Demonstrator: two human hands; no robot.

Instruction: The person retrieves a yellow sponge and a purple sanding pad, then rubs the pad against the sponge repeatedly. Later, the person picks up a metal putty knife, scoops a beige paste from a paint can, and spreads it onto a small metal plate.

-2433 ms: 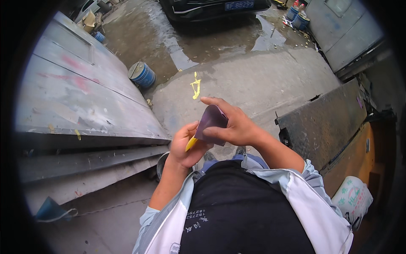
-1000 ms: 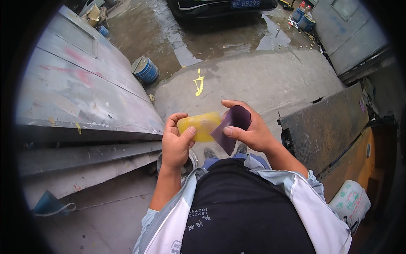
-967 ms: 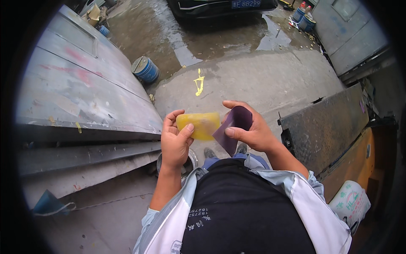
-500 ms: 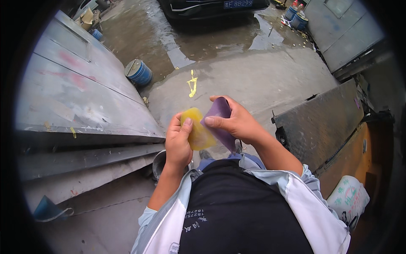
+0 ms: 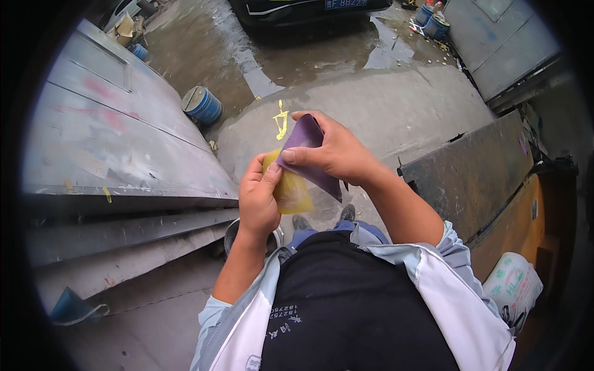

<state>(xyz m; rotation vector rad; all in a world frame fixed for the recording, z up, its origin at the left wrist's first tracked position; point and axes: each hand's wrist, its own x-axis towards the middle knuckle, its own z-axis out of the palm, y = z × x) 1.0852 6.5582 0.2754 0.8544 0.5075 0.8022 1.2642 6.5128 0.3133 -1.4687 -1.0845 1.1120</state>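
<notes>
Head view is showing a yellow pad (image 5: 294, 196) being held in mid-air in front of the person's body, with a curled purple sheet (image 5: 303, 135) leaning over its upper right part. The left hand (image 5: 257, 195) is gripping the pad, thumb on the near face and fingers going behind. The right hand (image 5: 337, 151) is pinching the sheet between thumb and fingers, its thumb tip pressing near the sheet's left corner, just beside the left thumb.

Around both hands, open air is leaving room on every side; below and beyond them the concrete floor (image 5: 396, 111) is spreading between a paint-stained grey panel (image 5: 117, 123) along its left edge and a rusty dark panel (image 5: 470, 173) along its right. Toward the floor's far edge, a yellow mark (image 5: 281, 120) is lying just beyond the hands, and a blue bucket (image 5: 202, 105) is standing by the far left corner, close to the grey panel.

The sheet is hiding part of the pad, and the hands are covering their own far fingers; whether the left thumb is touching the sheet, I cannot tell. The left forearm is partly blocking a round container (image 5: 232, 238), and the top rim is cutting off a dark car (image 5: 303, 15)
</notes>
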